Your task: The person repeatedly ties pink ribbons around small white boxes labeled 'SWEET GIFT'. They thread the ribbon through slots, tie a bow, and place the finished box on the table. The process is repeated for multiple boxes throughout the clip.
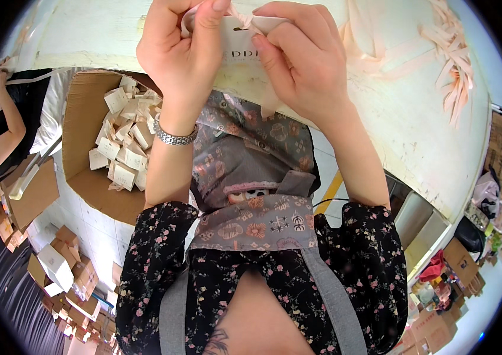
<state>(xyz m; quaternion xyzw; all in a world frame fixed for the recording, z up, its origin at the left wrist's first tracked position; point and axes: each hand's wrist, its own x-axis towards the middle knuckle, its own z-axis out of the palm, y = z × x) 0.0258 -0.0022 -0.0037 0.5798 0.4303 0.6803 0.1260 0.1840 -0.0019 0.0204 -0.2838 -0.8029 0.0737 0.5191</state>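
Note:
Above the table's near edge, a small white paper piece with dark print (240, 44), a bag or tag by its look, is between my two hands. A pale pink ribbon (243, 19) runs through the slot at its top and looks twisted or knotted there. My left hand (186, 50) pinches the ribbon and the paper's left corner between thumb and fingers. From the other side, my right hand (307, 56) has its thumb and fingers closed on the ribbon and the paper's upper right edge. The paper's lower part shows only partly.
Loose pink ribbons (455, 65) lie in a bundle on the right of the white table (405, 124). Below its edge at left, an open cardboard box (88, 180) holds several small white paper pieces (124, 136). Another person's arm (11, 112) shows far left. Cartons (79, 272) stand on the floor.

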